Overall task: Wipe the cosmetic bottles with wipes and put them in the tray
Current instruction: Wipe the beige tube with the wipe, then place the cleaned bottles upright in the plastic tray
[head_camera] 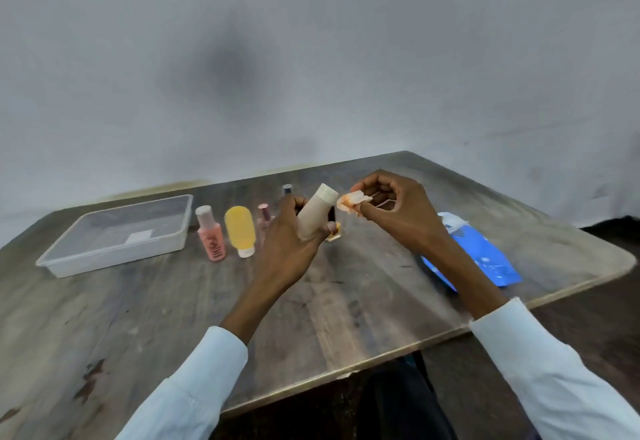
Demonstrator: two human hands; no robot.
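At the far left of the wooden table (173,301) sits the clear plastic tray (114,252), and from where I stand it holds no bottles; only a pale square shows on its floor. Just right of it a row waits: a pink bottle (211,235) with a white cap, a yellow bottle (239,230) standing on its white cap, a slim pinkish tube (264,216), and a dark-capped bottle (287,190) half hidden behind the fingers.

The left hand (289,242) is curled round the lower body of a beige bottle (313,216), held off the table. Its long axis tilts up and to the right, so the pale cap points straight at the other hand. A small amber bottle (335,232) stands on the table just behind it.

The right hand (394,211) pinches a crumpled wipe (349,201), stained orange, between thumb and fingertips. The wipe sits just beside the cap; whether it touches I cannot tell. The right hand is plainly the nearer one to the cap end, so I judge the wiping runs from the cap down the body toward the left hand's grip.

Further right a blue wipes packet (485,259) lies flat, its flap open, partly under the right forearm. The tray lies well to the left, on the left hand's side.
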